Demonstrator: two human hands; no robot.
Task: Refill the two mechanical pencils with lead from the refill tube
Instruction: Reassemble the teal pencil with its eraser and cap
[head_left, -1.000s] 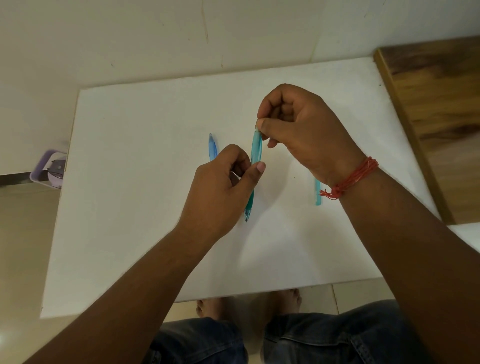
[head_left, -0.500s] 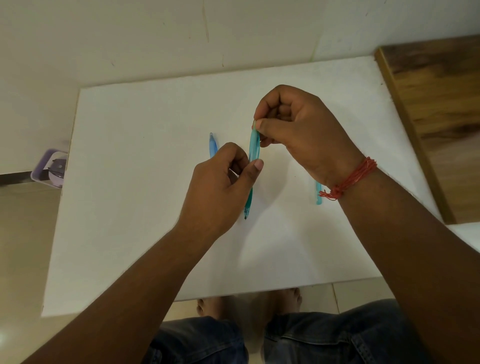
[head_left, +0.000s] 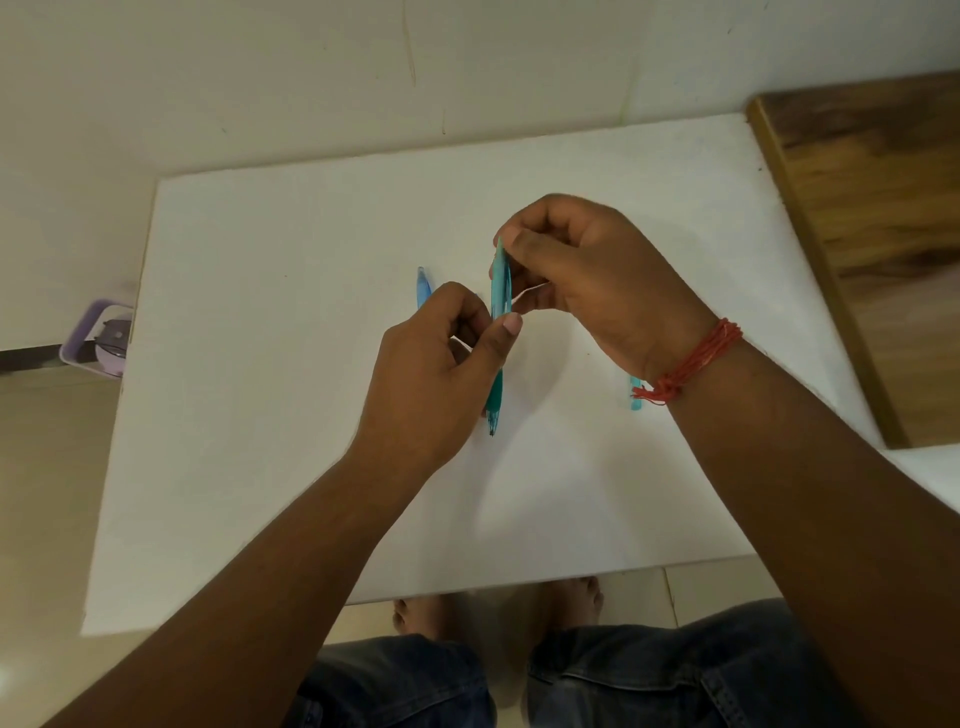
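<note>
Table: a white top that lies under both hands; the gripped pencil is held above its middle.
Left hand: curled round the lower half of the teal pencil, thumb tip pressed against the barrel, clasping it.
Right hand: fingers bent, thumb and forefinger pinching the top end of the same pencil, just above the left hand's hold.
Wristband: red thread round the right wrist, below and right of the pinch.
Teal pencil: nearly upright between the two hands, tip pointing down towards the table below the left hand.
Blue pencil: lies flat on the table just left of the grip, partly hidden behind the left hand.
Refill tube: teal, on the table to the right of the grip, mostly covered by the right wrist.
</note>
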